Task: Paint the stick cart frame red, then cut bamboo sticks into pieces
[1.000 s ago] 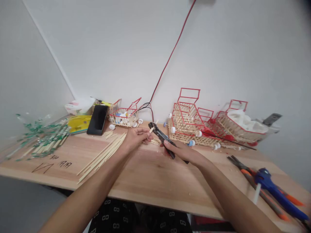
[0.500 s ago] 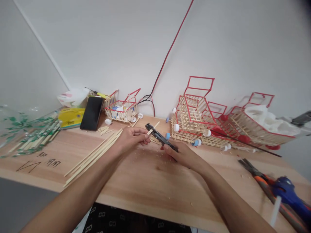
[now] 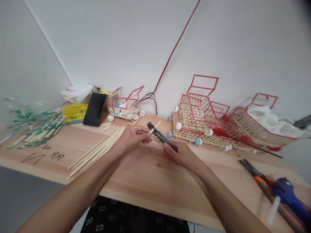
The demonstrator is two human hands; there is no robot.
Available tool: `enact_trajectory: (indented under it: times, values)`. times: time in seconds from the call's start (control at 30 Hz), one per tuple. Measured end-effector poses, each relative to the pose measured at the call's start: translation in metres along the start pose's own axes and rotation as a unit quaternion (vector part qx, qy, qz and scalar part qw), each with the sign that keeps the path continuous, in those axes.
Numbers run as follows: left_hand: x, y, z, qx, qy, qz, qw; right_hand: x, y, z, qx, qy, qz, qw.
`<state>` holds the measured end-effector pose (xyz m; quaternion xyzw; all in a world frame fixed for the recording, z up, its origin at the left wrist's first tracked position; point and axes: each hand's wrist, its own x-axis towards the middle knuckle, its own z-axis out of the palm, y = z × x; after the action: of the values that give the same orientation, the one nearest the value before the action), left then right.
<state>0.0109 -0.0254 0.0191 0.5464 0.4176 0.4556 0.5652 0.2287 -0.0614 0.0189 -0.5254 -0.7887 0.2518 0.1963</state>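
My left hand (image 3: pixel 134 136) pinches a short pale wooden stick (image 3: pixel 154 127) between thumb and fingers and holds it up above the wooden table (image 3: pixel 145 174). My right hand (image 3: pixel 182 155) grips the handles of black cutting pliers (image 3: pixel 160 137), whose jaws sit around the stick right beside my left fingertips. Small wood crumbs lie on the table under both hands.
Long bamboo sticks (image 3: pixel 97 150) lie left of my hands, with packaged sticks (image 3: pixel 36 129) further left. A black phone (image 3: pixel 95 109), yellow packet (image 3: pixel 73 113) and small stick cart (image 3: pixel 123 106) stand at the back. Larger red-trimmed carts (image 3: pixel 201 116) fill the back right. Orange pliers (image 3: pixel 259 181) and a blue glue gun (image 3: pixel 289 197) lie at right.
The view has shifted a little; both hands stay together at the table's middle, the pliers' jaws still on the short stick, with the hands slightly nearer the back.
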Motion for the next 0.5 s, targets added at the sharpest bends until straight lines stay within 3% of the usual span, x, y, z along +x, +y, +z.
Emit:
enact_trajectory:
  times: [0.5]
  values:
    - [0.0005,0.0014,-0.0044,-0.039,-0.022,-0.079,0.996,0.0008,0.0011,0.0098,-0.03,0.025,0.022,0.999]
